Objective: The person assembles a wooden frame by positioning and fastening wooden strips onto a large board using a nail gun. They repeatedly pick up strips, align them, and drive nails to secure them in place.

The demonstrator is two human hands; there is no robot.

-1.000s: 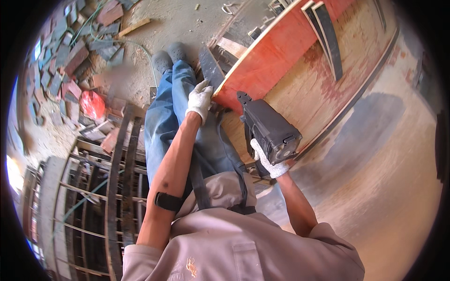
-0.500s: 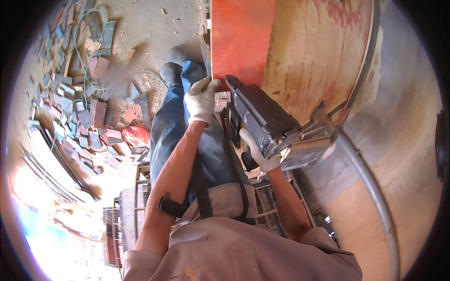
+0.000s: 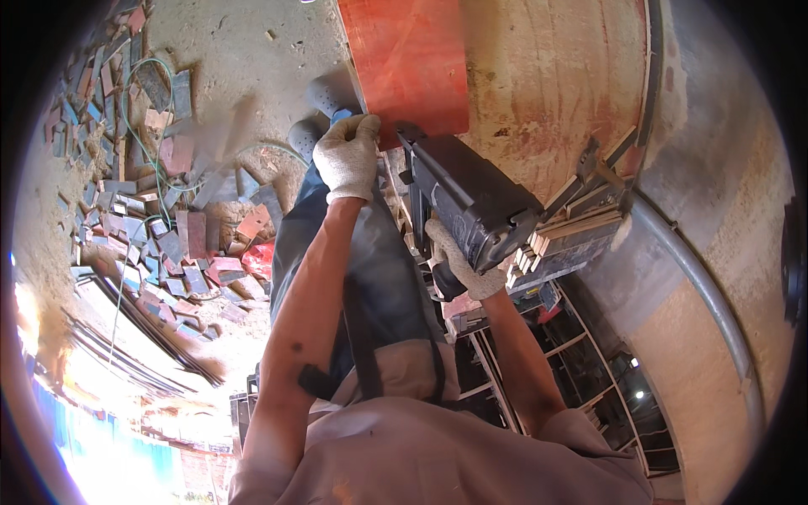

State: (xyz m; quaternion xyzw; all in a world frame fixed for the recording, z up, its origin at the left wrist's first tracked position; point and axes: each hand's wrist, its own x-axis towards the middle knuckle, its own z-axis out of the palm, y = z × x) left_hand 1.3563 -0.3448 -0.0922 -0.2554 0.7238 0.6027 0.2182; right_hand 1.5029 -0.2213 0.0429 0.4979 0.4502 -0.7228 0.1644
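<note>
My right hand (image 3: 471, 269), in a whitish work glove, is wrapped round the handle of a black nail gun (image 3: 471, 198). The gun's nose rests at or just over the near edge of a red-faced board (image 3: 412, 67); whether it touches cannot be made out. My left hand (image 3: 345, 164), gloved too, has its fingers curled at the board's near left corner, thumb and fingers pressed together there. The board lies on a larger worn wooden panel (image 3: 555, 76) with reddish stains.
Wood offcuts (image 3: 194, 236) and a thin green hose (image 3: 156, 139) litter the floor at left. Stacked wood strips (image 3: 581, 240) lie to the right of the nail gun. A grey pipe (image 3: 699, 269) runs along the right wall. Below is a slatted frame (image 3: 581, 337).
The view has shifted. The red board now reaches farther left and ends near my left hand, which grips its corner. The nail gun's nose stays by the board's near edge, in my right hand.
</note>
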